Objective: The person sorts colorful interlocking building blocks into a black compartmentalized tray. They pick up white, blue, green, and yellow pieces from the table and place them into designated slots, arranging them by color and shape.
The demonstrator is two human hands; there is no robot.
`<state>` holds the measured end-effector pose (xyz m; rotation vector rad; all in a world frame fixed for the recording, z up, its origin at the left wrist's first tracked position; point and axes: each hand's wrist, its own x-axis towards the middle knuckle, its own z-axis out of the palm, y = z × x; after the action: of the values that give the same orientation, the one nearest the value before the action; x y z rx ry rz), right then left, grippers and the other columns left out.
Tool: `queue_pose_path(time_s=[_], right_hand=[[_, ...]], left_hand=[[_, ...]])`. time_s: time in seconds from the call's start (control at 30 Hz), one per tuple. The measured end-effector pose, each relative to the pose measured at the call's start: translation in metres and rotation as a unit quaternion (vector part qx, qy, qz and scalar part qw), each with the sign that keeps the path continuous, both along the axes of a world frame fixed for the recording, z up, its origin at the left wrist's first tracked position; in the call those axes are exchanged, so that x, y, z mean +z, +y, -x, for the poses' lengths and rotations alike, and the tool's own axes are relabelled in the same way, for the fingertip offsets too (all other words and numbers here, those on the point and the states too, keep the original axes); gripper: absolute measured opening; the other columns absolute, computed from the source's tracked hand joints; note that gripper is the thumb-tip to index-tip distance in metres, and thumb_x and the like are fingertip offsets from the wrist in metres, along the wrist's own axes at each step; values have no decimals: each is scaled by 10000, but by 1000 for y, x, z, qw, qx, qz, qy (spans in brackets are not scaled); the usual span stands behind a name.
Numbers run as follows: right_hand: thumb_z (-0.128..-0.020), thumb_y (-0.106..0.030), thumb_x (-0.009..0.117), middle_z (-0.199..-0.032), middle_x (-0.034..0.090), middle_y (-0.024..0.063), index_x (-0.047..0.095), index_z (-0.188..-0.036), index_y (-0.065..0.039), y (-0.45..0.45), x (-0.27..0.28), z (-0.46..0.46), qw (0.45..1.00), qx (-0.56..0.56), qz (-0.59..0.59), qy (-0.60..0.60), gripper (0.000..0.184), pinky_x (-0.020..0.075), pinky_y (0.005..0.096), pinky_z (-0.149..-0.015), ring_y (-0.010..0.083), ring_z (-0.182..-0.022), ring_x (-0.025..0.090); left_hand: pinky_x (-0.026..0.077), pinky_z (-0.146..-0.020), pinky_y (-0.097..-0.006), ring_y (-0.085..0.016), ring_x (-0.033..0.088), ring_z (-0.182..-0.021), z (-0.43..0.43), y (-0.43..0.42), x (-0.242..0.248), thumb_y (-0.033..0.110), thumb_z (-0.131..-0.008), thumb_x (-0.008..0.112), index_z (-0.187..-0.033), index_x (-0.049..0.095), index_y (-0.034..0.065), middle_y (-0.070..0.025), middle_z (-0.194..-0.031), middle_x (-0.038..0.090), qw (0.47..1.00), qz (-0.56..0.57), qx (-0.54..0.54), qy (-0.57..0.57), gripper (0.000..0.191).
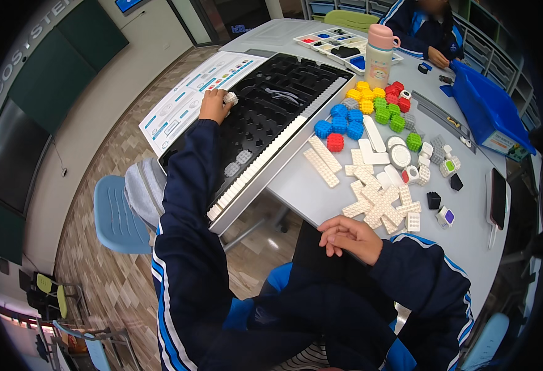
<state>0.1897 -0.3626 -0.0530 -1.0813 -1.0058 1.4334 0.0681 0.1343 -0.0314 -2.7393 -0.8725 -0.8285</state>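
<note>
My left hand (214, 106) reaches over the far side of a black moulded tray (264, 116) in a white box. Its fingers are closed around a white studded block (230, 98). Two grey studded blocks (238, 163) sit in the tray nearer to me, and a row of white pieces (271, 155) lines its right side. My right hand (351, 237) rests at the table edge with loosely bent fingers and no object visible in it. Just beyond that hand lies a pile of crossed white studded plates (380, 200).
Blue cubes (339, 123), yellow cubes (363, 96) and green cubes (388, 113) lie on the table. A printed instruction sheet (178, 109) is beyond the tray. A bottle (379, 58), a blue bin (491, 109) and a phone (497, 197) stand or lie farther right. Another person (422, 35) sits across.
</note>
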Motion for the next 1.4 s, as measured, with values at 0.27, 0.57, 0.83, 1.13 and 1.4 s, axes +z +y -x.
queue_pose_path(time_s=[0.27,0.57,0.83,1.13,1.4], right_hand=[[-978,-101,514,-991,629,134,522,-1227,38,-1,0,1,1000,1,-10,-7,285,470,225,-667,128,-811,626],[-974,-103,516,-988,632,137,526,-1221,43,0,-3,0,1000,-1,-12,-14,287,472,225,-668,127,-807,627],[-974,-113,523,-989,635,136,530,-1218,39,0,-4,0,1000,2,-22,-14,287,474,223,-670,127,-807,628],[-961,-116,543,-982,654,95,552,-1205,1,-1,-16,-2,999,2,-54,-5,271,494,232,-665,122,-814,647],[-958,-88,505,-942,653,111,553,-1160,29,1,-17,-1,996,2,-92,-10,239,483,224,-637,120,-777,645]], left_hand=[[454,-903,-430,-349,528,-1032,-1,8,-3,218,-754,751,-1029,650,29,-159,-1051,612,999,-33,16,-13,349],[455,-903,-425,-363,522,-1025,-5,7,-12,190,-758,750,-1032,647,15,-176,-1033,611,999,-26,-4,-19,341],[457,-888,-424,-347,527,-989,-6,-2,-14,240,-750,771,-1016,653,39,-162,-1019,611,998,-53,28,11,354],[430,-963,-460,-377,515,-1128,-7,21,-20,267,-839,695,-1196,566,-13,-213,-1218,560,996,-85,-9,-28,472],[168,-1161,-529,-202,148,-1480,-10,33,-52,453,-1019,310,-1545,160,182,-19,-1600,189,974,-55,103,196,610]])
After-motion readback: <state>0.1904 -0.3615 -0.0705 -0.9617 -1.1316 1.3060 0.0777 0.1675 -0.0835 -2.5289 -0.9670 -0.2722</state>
